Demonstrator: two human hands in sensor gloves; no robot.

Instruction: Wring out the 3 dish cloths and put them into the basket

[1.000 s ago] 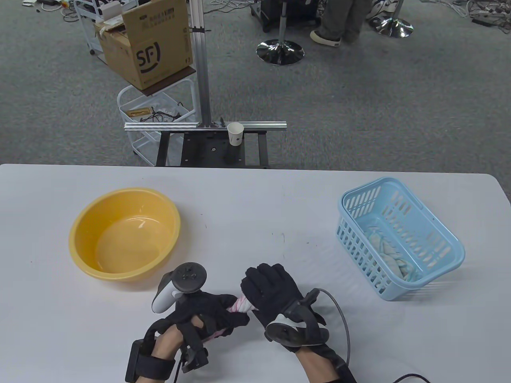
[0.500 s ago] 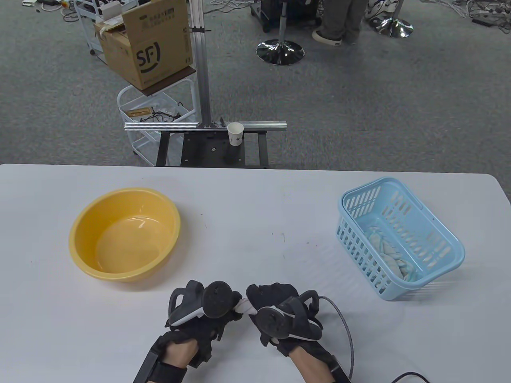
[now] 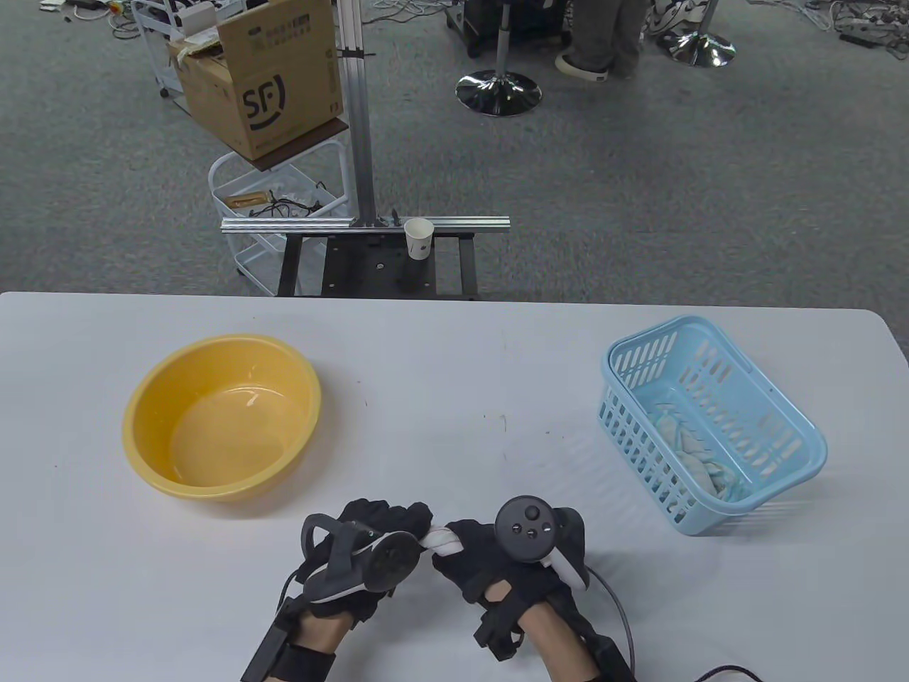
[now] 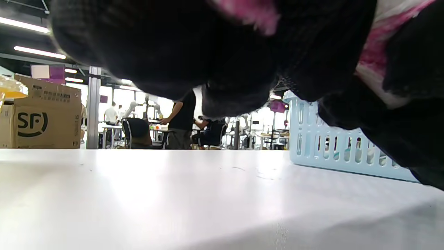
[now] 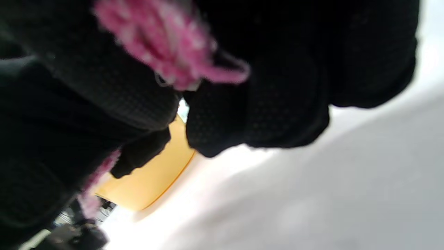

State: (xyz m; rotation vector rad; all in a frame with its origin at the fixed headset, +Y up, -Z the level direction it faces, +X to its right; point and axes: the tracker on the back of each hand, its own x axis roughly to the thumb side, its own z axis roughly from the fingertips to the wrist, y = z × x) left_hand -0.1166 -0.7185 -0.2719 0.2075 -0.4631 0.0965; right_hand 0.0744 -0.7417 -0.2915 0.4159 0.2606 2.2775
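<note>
Both gloved hands grip one rolled pink-and-white dish cloth (image 3: 442, 540) just above the table's front middle. My left hand (image 3: 376, 529) is curled round its left end, my right hand (image 3: 476, 558) round its right end, and only a short twisted piece shows between them. Pink cloth (image 4: 376, 48) pokes out between the fingers in the left wrist view, and the cloth (image 5: 163, 38) shows again in the right wrist view. The light blue basket (image 3: 802, 415) stands at the right with pale cloths (image 3: 699, 455) lying inside. The yellow basin (image 3: 142, 412) sits at the left.
White table (image 3: 454, 355) stretches between basin and basket. Beyond its far edge stand a metal frame with a paper cup (image 3: 418, 238), a cardboard box (image 3: 266, 78) on a cart and a person's legs (image 3: 603, 35) by a stool.
The two hands have rotated in opposite directions round the cloth: the right tracker has swung up to face the camera, the left tracker has rolled down. The cloth between them looks more twisted.
</note>
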